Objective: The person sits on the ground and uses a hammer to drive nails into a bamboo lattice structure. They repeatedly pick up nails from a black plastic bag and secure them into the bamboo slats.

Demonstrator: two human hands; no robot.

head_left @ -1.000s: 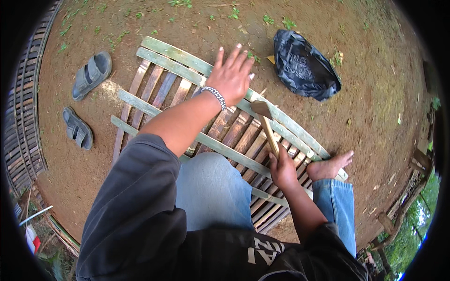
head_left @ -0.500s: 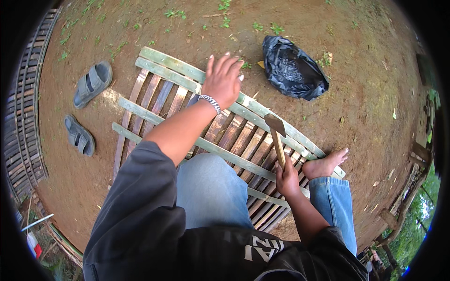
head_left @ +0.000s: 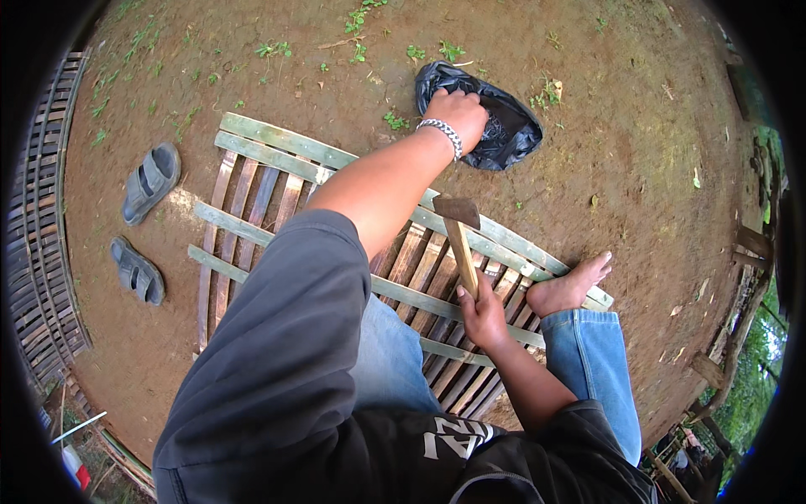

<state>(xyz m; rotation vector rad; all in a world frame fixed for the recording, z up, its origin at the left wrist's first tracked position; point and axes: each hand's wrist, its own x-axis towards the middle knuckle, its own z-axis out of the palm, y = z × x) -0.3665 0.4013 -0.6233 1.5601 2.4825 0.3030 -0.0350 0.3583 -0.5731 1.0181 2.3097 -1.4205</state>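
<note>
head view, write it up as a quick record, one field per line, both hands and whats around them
left hand: dipped into the open black plastic bag; whether it grips anything is hidden
left wrist: silver chain bracelet
right hand: closed around the handle of a wooden-handled tool, hammer or hatchet, cannot tell which
work surface: bamboo slat panel with greenish cross strips
bare foot: on the panel's right end
bag position: on the dirt ground, beyond the panel
footwear: two grey sandals, left of the panel

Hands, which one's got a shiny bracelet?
The left hand, at the black bag, wears the silver chain bracelet; the right hand, gripping the wooden-handled tool, has none.
</note>
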